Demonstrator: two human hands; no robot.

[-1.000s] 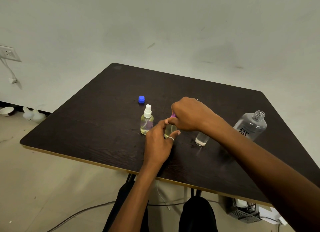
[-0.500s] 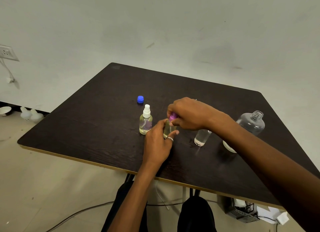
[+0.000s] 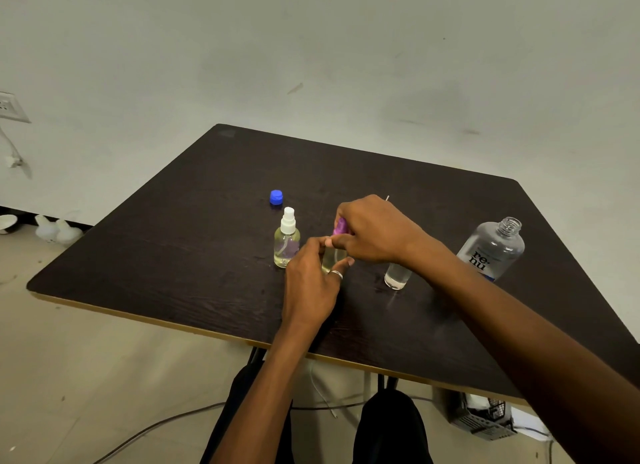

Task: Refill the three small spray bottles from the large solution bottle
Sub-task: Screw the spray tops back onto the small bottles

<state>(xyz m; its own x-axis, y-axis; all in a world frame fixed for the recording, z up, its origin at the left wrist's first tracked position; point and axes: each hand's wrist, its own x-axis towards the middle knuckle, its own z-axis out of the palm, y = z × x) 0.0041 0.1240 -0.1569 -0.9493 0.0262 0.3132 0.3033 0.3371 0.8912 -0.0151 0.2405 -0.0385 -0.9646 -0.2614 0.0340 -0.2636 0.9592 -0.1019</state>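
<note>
Middle spray bottle [image 3: 333,256] stands upright near the centre of the table [image 3: 173,255], its long axis vertical and its purple spray head [image 3: 341,226] straight above the body. My left grip [image 3: 311,283], forearm in from 6 o'clock, has thumb and fingers wrapped round the body to steady it. My right grip [image 3: 374,231] lies across from 4 o'clock, wrist bent, fingertips pinched on the purple head. The head sits right inside my right grip, so any turn must run about that vertical axis. I cannot tell whether I am loosening or tightening.

At 9 o'clock, just beside my left grip, the white-topped spray bottle [image 3: 286,241] stands closed with pale liquid in it. The blue cap [image 3: 276,197] lies beyond it at 11 o'clock. At 3 o'clock the third small bottle [image 3: 396,278] stands under my right forearm, its top hidden. Farther out the same way the large solution bottle [image 3: 495,252] stands uncapped, and I judge my right grip the nearer to it.
</note>
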